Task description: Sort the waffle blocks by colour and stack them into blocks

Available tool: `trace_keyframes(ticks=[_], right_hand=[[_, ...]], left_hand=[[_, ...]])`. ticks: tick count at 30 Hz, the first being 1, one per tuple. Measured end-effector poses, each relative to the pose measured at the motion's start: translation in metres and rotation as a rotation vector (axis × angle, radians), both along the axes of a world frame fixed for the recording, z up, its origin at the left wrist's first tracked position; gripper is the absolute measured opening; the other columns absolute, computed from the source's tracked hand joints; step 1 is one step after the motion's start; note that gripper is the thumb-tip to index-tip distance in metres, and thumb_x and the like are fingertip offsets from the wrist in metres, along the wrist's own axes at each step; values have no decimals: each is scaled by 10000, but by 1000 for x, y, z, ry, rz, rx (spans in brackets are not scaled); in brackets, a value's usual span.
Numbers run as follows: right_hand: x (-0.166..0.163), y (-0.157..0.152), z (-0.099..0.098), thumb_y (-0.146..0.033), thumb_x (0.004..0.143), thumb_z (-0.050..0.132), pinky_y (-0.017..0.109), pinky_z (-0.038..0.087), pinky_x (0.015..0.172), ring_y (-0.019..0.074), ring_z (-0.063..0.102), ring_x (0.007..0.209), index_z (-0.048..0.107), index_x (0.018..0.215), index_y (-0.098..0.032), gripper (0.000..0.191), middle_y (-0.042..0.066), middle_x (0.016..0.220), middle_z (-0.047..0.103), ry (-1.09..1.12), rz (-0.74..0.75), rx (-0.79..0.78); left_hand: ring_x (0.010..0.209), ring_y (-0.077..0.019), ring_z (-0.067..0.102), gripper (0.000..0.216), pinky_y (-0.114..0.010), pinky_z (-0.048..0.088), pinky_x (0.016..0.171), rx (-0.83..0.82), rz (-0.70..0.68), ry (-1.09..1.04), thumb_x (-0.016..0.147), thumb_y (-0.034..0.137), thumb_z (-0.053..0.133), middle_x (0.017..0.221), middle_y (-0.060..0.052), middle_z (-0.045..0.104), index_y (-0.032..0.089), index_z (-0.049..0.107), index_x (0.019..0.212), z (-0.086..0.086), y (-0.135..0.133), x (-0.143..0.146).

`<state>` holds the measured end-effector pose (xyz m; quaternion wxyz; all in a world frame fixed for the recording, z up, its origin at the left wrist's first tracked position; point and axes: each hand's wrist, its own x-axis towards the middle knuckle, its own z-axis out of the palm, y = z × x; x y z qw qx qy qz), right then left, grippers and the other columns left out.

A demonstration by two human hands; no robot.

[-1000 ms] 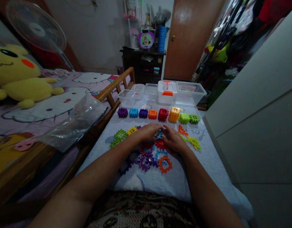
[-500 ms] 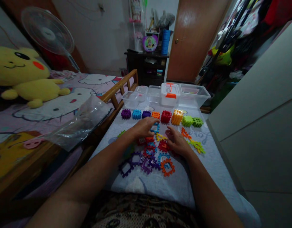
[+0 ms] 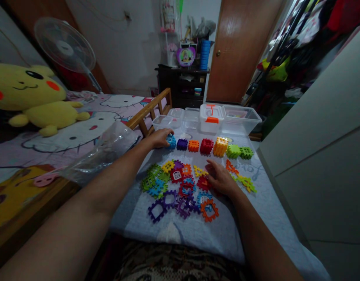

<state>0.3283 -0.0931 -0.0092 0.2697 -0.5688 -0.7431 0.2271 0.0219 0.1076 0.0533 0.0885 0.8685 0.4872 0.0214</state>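
Observation:
My left hand [image 3: 161, 137] has its fingers curled around a light blue square interlocking tile at the light blue stack [image 3: 171, 142]; where the tile ends and the stack begins is hard to make out. The hand hides the left end of the row, where the purple stack stood. My right hand [image 3: 219, 176] rests with fingers apart beside a red tile [image 3: 202, 182] and a yellow triangular frame [image 3: 200, 171]. Between my arms lie loose tiles: a green one [image 3: 148, 181], a purple frame [image 3: 157, 210] and an orange frame [image 3: 209, 210] among several others.
Sorted stacks continue rightward: dark blue [image 3: 182, 144], orange [image 3: 193, 146], red [image 3: 207, 146], yellow-orange [image 3: 220, 146] and green [image 3: 246, 152]. Clear plastic bins [image 3: 241, 119] and a lidded box [image 3: 211, 119] stand behind them. A wooden bed rail [image 3: 150, 111] borders the left side.
My left hand has moved left from the middle of the table to the light blue stack, carrying a light blue tile. My right hand stays nearly in place.

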Motion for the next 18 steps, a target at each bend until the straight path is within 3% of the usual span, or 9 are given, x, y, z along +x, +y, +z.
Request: trace_keyframes(ticks=[18], right_hand=[[-2, -3, 7, -240, 877, 568, 455, 534, 966, 268, 662, 1089, 517, 1395, -162, 527, 155, 1205, 689, -43, -3, -27]], left_hand=[[1205, -239, 592, 660, -286, 451, 1019, -61, -20, 132, 688, 208, 642, 1352, -102, 617, 187, 538, 1339, -6, 10, 10]])
